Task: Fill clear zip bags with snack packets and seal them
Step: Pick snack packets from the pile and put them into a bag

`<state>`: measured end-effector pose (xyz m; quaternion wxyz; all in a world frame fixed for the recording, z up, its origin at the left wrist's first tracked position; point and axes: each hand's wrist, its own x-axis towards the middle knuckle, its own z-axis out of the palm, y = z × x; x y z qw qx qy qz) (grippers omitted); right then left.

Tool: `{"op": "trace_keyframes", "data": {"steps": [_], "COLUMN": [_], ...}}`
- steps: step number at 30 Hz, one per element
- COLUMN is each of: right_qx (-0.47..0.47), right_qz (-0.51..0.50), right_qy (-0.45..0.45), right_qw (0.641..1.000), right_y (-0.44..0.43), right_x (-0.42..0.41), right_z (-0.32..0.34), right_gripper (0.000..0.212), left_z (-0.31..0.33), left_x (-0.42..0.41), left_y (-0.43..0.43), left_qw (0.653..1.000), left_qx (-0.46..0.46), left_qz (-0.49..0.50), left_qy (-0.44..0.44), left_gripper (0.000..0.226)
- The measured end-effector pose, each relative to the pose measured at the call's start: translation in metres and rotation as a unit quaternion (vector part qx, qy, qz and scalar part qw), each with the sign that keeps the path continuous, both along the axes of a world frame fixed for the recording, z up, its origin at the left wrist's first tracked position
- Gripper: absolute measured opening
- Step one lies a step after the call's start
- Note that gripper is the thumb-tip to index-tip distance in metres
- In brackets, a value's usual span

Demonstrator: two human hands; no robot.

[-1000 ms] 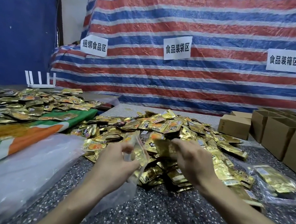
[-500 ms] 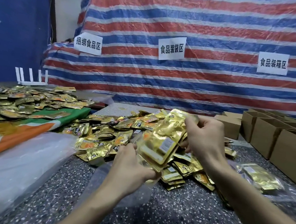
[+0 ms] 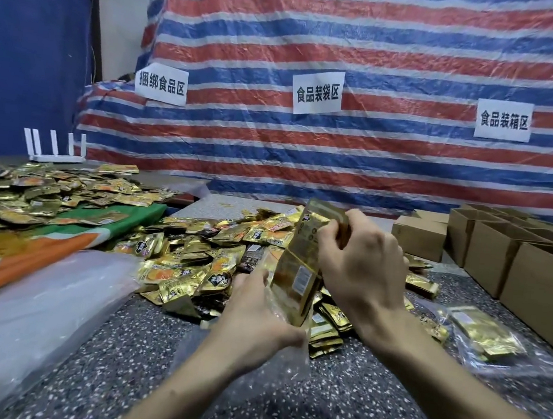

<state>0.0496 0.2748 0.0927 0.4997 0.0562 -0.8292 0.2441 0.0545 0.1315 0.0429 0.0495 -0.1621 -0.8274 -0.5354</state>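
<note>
1. Holding the bag (image 3: 291,354) at its mouth, the left hand (image 3: 258,312) has its fingers curled on the clear film. The rest of the bag hangs slack, down and near, onto the table (image 3: 367,414).
2. The stack (image 3: 295,278) of gold packets stands nearly upright between the hands. Its long axis tilts, top far and right, bottom near and left, and the lower end is at the bag mouth just right of the left hand. Can't tell how deep it is in; the film is too clear.
3. The right hand (image 3: 360,268) grips the stack's upper half from the right, fingers wrapped round the far edge.
4. Key relation: the bag lies straight below the stack along its long axis, so the push likely goes down and near. The right hand drives while the left keeps the mouth spread.
5. Risk, as a guess: corners snag on the zip lip.
6. The loose pile (image 3: 196,255) sits far-left of the hands, and a filled bag (image 3: 483,330) lies at right.
</note>
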Motion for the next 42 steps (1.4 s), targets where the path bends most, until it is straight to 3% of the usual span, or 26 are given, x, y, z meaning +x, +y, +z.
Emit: {"op": "trace_keyframes", "data": {"steps": [3,5,6,9,13,17,19,21,23,25,28,38,42], "right_qx": [-0.022,-0.086,-0.128,-0.228,-0.239,-0.303,-0.221,-0.061,0.061,0.104,0.095,0.162,0.107], "right_qz": [0.038,0.100,0.133,0.223,0.267,0.288,0.221,0.140,0.078,0.041,0.024,0.006,0.066], "right_qy": [-0.077,-0.163,-0.214,-0.296,-0.244,-0.147,-0.151,-0.271,-0.416,-0.479,-0.448,-0.323,-0.278], "right_qw": [0.996,0.978,0.959,0.900,0.901,0.897,0.938,0.950,0.904,0.871,0.889,0.932,0.952], "right_y": [-0.007,-0.010,-0.011,-0.008,0.005,0.008,0.016,0.028,0.036,0.039,0.044,0.051,0.057], "right_x": [0.000,-0.001,-0.002,-0.002,0.001,-0.005,-0.014,-0.025,-0.033,-0.035,-0.038,-0.041,-0.034], "right_z": [-0.011,-0.018,-0.020,-0.016,0.002,-0.002,-0.020,-0.047,-0.083,-0.110,-0.124,-0.138,-0.138], "right_gripper": [0.029,0.025,0.022,0.016,0.026,0.005,0.005,0.012,0.040,0.064,0.069,0.035,0.024], "left_z": [0.006,0.011,0.013,0.021,0.028,0.033,0.033,0.030,0.029,0.027,0.027,0.023,0.021], "left_x": [0.001,-0.001,-0.001,-0.003,-0.005,-0.010,-0.011,-0.012,-0.011,-0.011,-0.010,-0.009,-0.009], "left_y": [0.004,0.006,0.006,0.003,-0.006,-0.013,-0.014,-0.016,-0.018,-0.020,-0.022,-0.029,-0.031], "left_qw": [0.999,0.998,0.996,0.992,0.988,0.982,0.982,0.983,0.982,0.982,0.982,0.985,0.984], "left_qx": [0.031,0.066,0.087,0.118,0.151,0.180,0.179,0.176,0.182,0.184,0.182,0.166,0.172], "left_qz": [0.005,0.011,0.009,0.007,0.011,0.031,0.037,0.041,0.043,0.036,0.033,0.036,0.039], "left_qy": [0.004,0.020,0.024,0.041,0.039,0.043,0.038,0.038,0.036,0.034,0.041,0.037,0.036], "left_gripper": [0.062,0.058,0.062,0.103,0.090,0.092,0.089,0.079,0.083,0.088,0.089,0.097,0.099]}}
